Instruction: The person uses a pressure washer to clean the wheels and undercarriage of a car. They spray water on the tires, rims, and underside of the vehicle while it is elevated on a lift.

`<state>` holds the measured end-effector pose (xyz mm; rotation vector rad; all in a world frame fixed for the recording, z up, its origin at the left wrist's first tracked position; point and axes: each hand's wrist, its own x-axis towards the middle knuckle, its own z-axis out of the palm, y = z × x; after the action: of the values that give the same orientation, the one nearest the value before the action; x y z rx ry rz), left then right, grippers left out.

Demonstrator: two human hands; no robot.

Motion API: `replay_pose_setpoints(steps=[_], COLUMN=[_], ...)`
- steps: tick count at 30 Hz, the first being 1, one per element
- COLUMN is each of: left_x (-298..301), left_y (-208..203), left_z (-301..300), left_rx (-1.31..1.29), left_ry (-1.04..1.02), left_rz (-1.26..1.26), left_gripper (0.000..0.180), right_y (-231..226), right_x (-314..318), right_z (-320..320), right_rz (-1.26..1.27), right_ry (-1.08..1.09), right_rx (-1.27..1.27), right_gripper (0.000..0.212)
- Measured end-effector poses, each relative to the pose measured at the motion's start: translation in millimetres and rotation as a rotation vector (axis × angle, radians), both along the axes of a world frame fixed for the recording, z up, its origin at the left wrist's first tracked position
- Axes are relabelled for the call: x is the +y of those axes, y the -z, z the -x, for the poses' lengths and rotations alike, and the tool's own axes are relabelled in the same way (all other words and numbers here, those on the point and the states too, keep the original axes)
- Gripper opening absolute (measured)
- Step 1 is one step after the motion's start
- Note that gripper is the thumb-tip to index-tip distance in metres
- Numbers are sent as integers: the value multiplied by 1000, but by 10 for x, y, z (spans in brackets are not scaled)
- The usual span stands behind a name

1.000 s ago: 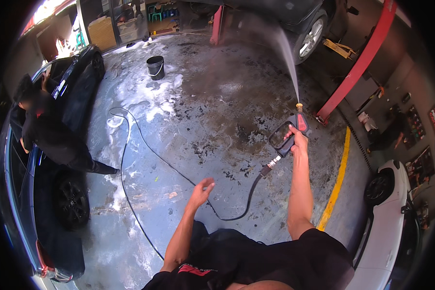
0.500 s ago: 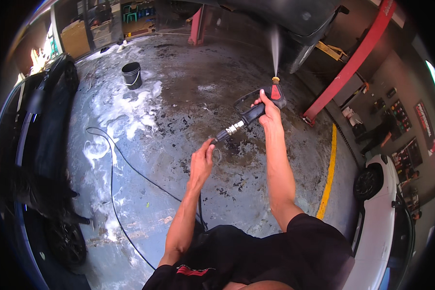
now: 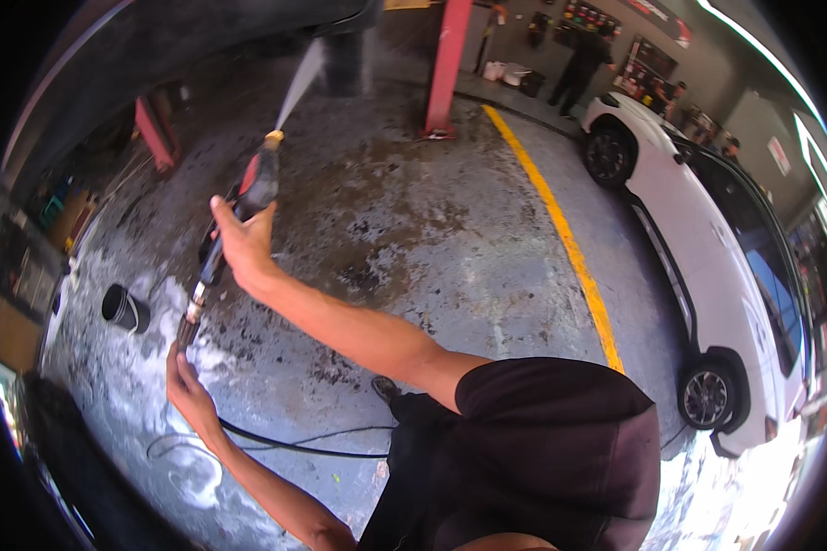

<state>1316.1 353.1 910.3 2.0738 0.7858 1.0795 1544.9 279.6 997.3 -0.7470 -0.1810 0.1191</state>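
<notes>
My right hand (image 3: 246, 243) is closed round the grip of a black and red pressure washer gun (image 3: 265, 179), thumb lifted along its side. White spray (image 3: 303, 83) shoots from the gun's yellow nozzle (image 3: 274, 137) toward a dark raised vehicle (image 3: 184, 41), near its wheel (image 3: 345, 66). Below the grip a silver coupling (image 3: 198, 296) leads to a black ribbed hose end (image 3: 188, 331). Fingers of my left hand (image 3: 191, 395) are closed on the hose just under that end. The black hose (image 3: 294, 448) trails behind my forearm across the floor.
A black bucket (image 3: 125, 309) stands amid white foam (image 3: 170, 308) at left. Red lift posts (image 3: 444, 78) rise ahead. A white car (image 3: 698, 211) is parked at right beyond a yellow floor line (image 3: 560, 230). A person in dark clothes (image 3: 585, 66) stands at the back.
My view has turned to the right. The gun, held in both hands and still spraying, now sits further left in view and points more steeply up toward the raised vehicle.
</notes>
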Motion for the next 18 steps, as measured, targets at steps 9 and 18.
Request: replay_pose_setpoints(steps=[9, 18], left_x=[1187, 2150], left_y=[-457, -270], left_z=[-332, -1374], left_rx=[159, -47], left_ry=[-93, -10], left_rz=[-77, -137], left_gripper=[28, 29], right_y=[-10, -87], right_x=[1002, 1858], right_z=[-277, -1309], right_rz=[-211, -117], right_ry=[-21, 65], right_rx=[16, -94], right_gripper=[30, 26])
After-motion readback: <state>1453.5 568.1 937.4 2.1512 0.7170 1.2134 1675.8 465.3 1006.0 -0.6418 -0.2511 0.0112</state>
